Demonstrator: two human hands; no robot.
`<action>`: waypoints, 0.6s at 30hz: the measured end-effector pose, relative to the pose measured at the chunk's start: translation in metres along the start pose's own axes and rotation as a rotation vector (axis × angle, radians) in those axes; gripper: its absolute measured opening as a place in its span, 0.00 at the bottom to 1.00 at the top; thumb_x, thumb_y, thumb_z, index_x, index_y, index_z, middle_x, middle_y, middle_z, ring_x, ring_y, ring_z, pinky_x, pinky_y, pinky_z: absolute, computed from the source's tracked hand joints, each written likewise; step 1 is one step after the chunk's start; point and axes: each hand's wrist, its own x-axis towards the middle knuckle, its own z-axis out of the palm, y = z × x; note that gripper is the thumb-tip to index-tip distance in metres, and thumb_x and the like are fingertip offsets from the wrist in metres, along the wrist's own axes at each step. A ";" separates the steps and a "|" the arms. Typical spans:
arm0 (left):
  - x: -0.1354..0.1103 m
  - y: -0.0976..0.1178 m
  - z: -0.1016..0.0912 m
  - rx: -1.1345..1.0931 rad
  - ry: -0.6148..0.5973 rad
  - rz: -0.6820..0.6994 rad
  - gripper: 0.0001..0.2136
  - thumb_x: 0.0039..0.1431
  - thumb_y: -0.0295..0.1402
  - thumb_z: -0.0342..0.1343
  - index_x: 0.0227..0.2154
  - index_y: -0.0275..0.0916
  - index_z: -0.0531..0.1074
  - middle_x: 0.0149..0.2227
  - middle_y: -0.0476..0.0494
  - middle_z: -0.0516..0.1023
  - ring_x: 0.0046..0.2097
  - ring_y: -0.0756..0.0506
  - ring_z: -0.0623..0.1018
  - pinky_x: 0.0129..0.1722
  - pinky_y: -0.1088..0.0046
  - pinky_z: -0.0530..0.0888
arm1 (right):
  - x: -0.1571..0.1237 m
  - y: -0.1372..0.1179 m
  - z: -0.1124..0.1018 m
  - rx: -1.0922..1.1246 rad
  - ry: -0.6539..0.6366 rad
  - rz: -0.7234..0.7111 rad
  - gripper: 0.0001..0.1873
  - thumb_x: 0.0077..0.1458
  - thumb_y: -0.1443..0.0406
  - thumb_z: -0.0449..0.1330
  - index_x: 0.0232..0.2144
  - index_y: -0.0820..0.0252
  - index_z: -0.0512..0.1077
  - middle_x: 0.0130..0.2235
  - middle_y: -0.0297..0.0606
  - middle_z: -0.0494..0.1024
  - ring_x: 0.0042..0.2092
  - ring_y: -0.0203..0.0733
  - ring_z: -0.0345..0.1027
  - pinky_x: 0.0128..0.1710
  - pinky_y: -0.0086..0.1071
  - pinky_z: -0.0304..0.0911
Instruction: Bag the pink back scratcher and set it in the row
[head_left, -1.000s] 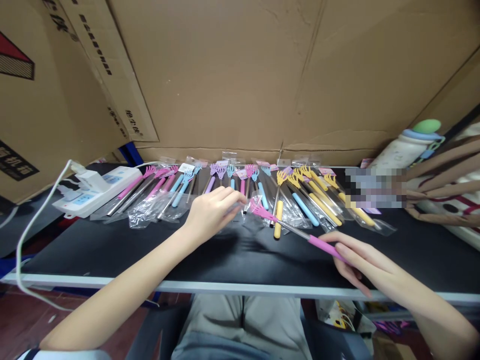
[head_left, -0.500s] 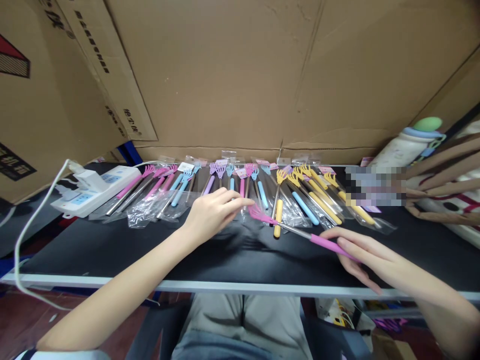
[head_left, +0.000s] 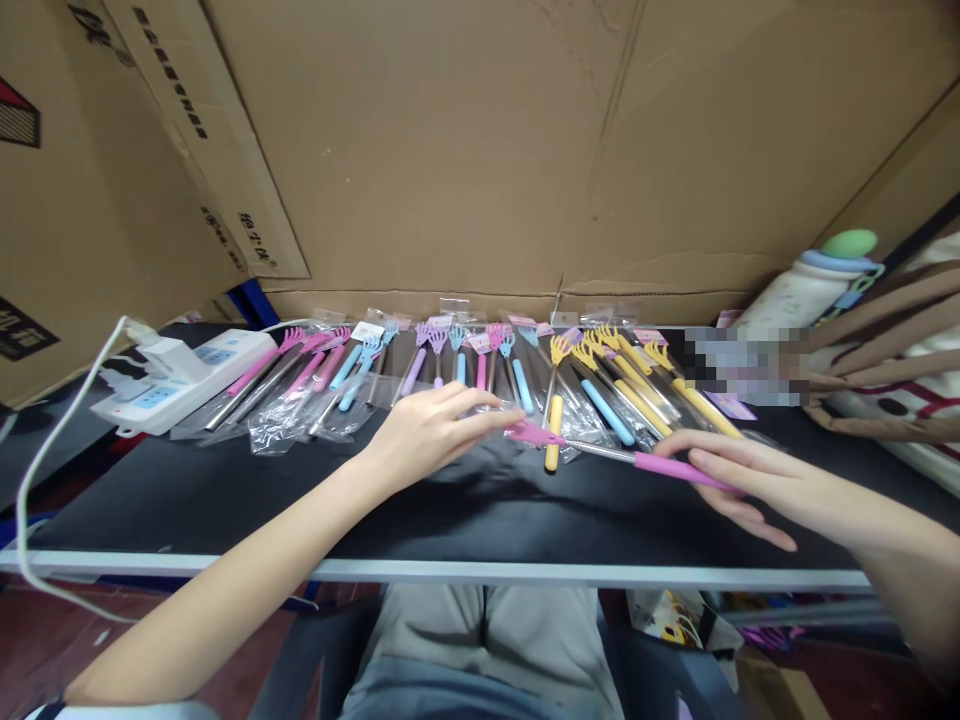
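Note:
A pink back scratcher with a metal shaft is held level above the table. My right hand is closed on its pink handle, lower fingers loosely extended. My left hand is at the claw end, fingers bent together around a clear plastic bag that is hard to make out. Its fingertips meet the pink claw, whose tip is partly hidden. Behind the hands lies a row of bagged back scratchers in pink, blue, purple and yellow. Under the held one lies a yellow back scratcher.
A white power strip with plugs and a cable sits at the left. Cardboard walls the back of the black table. At the right stand a white bottle and a bag with brown straps.
The pink scratcher and my right hand have shifted slightly right and up. My left hand has moved a little right, its fingertips staying at the claw.

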 end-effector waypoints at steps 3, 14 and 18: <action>0.000 0.001 0.000 0.009 -0.002 0.021 0.14 0.64 0.34 0.48 0.52 0.48 0.67 0.45 0.49 0.76 0.40 0.51 0.74 0.38 0.77 0.70 | 0.002 -0.003 -0.002 -0.039 -0.002 -0.002 0.25 0.58 0.47 0.46 0.47 0.56 0.65 0.18 0.25 0.55 0.13 0.27 0.51 0.10 0.21 0.43; -0.001 -0.002 0.001 -0.055 -0.106 0.050 0.15 0.65 0.38 0.47 0.52 0.49 0.67 0.46 0.48 0.74 0.42 0.50 0.72 0.40 0.76 0.70 | 0.004 -0.026 0.007 -0.236 -0.072 -0.014 0.26 0.57 0.49 0.51 0.52 0.57 0.62 0.18 0.25 0.60 0.14 0.27 0.50 0.13 0.23 0.41; -0.001 0.000 0.000 -0.088 -0.058 0.057 0.13 0.65 0.35 0.48 0.51 0.49 0.68 0.44 0.50 0.75 0.40 0.51 0.72 0.39 0.76 0.70 | 0.008 -0.029 0.010 -0.158 -0.122 -0.003 0.25 0.59 0.49 0.49 0.50 0.59 0.63 0.16 0.24 0.58 0.13 0.26 0.49 0.13 0.23 0.41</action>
